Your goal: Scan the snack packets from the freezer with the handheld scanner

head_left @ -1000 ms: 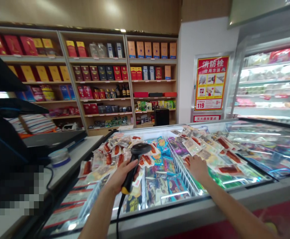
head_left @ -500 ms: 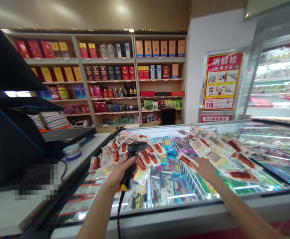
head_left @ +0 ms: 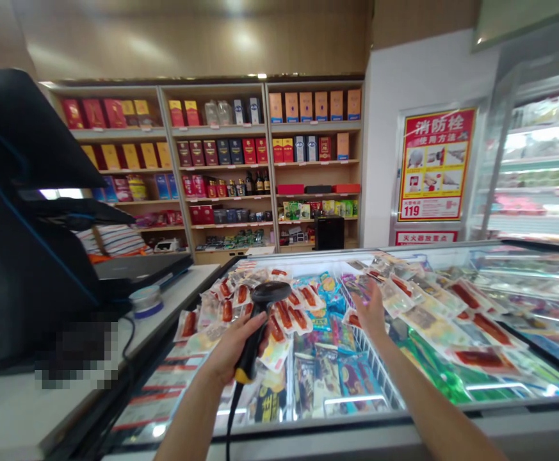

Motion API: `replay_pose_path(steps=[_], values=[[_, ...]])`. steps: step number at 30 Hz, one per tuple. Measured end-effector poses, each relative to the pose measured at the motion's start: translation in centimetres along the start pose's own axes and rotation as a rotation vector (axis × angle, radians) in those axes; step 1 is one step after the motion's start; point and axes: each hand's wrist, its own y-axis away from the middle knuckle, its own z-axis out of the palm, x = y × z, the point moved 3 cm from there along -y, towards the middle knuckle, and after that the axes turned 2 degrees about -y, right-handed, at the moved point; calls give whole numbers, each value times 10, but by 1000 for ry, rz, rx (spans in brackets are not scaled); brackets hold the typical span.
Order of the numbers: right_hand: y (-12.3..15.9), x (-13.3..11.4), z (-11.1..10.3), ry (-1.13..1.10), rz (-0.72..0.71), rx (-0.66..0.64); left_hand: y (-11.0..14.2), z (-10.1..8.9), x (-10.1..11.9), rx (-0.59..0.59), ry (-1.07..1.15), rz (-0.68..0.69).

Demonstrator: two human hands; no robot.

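My left hand [head_left: 238,346] is wrapped round the handle of a black and yellow barcode scanner [head_left: 253,333], its cord hanging down toward me. My right hand [head_left: 370,307] is raised over the freezer glass with its fingers apart, holding nothing. Just behind its fingers lies a clear packet of red sausage [head_left: 351,318], partly hidden by the hand. Left of centre, past the scanner, spreads a pile of sausage packets [head_left: 227,310]. More vacuum packs [head_left: 485,358] with reddish pieces are heaped to the right of my right hand.
The glass-topped freezer [head_left: 356,413] holds bagged goods and a white wire divider [head_left: 378,368]. At left a counter [head_left: 164,314] carries a dark checkout terminal [head_left: 24,243] and a roll of tape [head_left: 145,302]. Shelves of boxes [head_left: 224,153] stand behind; a lit cooler [head_left: 538,173] is at right.
My right hand has let go of the sausage packet, lifted, and moved left with its fingers spreading. My left hand still grips the scanner. The view has tilted slightly upward.
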Motion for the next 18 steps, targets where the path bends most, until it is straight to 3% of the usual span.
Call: replay_pose_path(steps=[6,11,18], values=[[1,10,-23,68,-45,-23,-7,10,-3,13,9,-6],[-2,19,-27,183,-103,-16,-9,17,-9,-8,24,-4],[0,0,-26,200,-210,7,0,16,7,0,2,10]])
